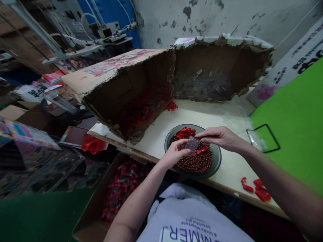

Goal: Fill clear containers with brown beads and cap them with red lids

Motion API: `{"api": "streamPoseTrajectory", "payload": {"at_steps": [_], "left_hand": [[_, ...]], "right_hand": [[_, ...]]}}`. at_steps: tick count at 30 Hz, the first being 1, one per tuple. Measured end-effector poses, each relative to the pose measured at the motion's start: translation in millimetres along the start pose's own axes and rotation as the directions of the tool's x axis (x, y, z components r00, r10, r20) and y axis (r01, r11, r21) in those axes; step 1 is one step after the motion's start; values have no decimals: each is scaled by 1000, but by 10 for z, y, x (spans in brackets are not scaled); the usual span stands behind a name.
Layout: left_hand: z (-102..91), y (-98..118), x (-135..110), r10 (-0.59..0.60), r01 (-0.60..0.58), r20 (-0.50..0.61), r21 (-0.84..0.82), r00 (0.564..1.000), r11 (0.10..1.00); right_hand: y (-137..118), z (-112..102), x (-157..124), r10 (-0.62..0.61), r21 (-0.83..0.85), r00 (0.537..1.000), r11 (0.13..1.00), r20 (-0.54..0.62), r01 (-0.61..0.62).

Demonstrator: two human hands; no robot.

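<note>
Over a grey bowl [217, 164], my left hand [176, 153] pinches a small clear plastic piece [193, 144] between thumb and fingers. My right hand [220, 137] is closed at the upper right edge of that same piece, fingers and thumb pressed together. Many shiny brown beads [193, 163] fill the bowl. Several red plastic pieces [186, 132] lie on the beads at the far side. One more red piece [202, 150] shows just below the clear piece; whether it is held or resting on the beads I cannot tell.
Behind the bowl stand two cut-open cardboard boxes: one holds red pieces [141, 112], the other clear plastic pieces [205, 82]. Loose red pieces [262, 191] lie at the table's right front. Below left, a carton holds red-and-clear items [123, 185]. A black frame [271, 137] lies on the green surface.
</note>
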State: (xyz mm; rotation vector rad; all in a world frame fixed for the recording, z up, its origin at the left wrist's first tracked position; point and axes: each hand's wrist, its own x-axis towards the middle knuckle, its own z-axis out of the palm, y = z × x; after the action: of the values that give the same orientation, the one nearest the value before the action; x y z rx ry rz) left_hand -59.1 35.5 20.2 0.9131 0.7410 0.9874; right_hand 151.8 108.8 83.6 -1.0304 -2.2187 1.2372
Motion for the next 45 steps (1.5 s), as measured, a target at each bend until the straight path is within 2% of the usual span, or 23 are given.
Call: {"api": "streamPoseTrajectory", "payload": {"at_steps": [4, 6, 8, 9, 11, 12, 14, 18, 23, 28, 37, 45], "left_hand": [[-8, -16, -9, 12, -12, -11, -37, 1000, 999], [-8, -9, -16, 20, -21, -21, -47, 1000, 999], [-4, 5, -24, 41, -42, -23, -47, 999, 998], [1, 15, -27, 55, -56, -22, -49, 998, 997], [19, 41, -33, 86, -88, -40, -52, 996, 995], [31, 57, -36, 103, -106, -59, -48, 993, 993], [64, 97, -44, 133, -137, -90, -39, 987, 990], [142, 193, -63, 191, -195, -97, -35, 977, 980], [224, 282, -86, 224, -228, -89, -34, 971, 973], [231, 298, -109, 232, -237, -96, -46, 968, 971], [209, 240, -66, 166, -174, -107, -67, 980, 982], [183, 246, -85, 135, -147, -132, -85, 982, 985]], "right_hand": [[99, -5, -31, 91, 118, 993, 990, -74, -82], [262, 61, -64, 123, 68, 989, 991, -78, -118], [476, 192, -105, 123, -90, 992, 988, -13, -124], [585, 274, -126, 121, -186, 991, 977, 60, -108], [781, 434, -165, 148, -356, 966, 932, 213, -64], [860, 497, -178, 176, -423, 952, 905, 252, -55], [978, 563, -186, 238, -537, 946, 839, 218, -88], [1104, 538, -142, 319, -663, 947, 715, 26, -223], [1172, 584, -68, 348, -720, 937, 652, 5, -238], [1157, 612, -38, 333, -719, 942, 665, 42, -203], [1084, 445, -114, 296, -640, 952, 747, 78, -179], [1111, 579, -126, 333, -557, 936, 802, 119, -215]]}}
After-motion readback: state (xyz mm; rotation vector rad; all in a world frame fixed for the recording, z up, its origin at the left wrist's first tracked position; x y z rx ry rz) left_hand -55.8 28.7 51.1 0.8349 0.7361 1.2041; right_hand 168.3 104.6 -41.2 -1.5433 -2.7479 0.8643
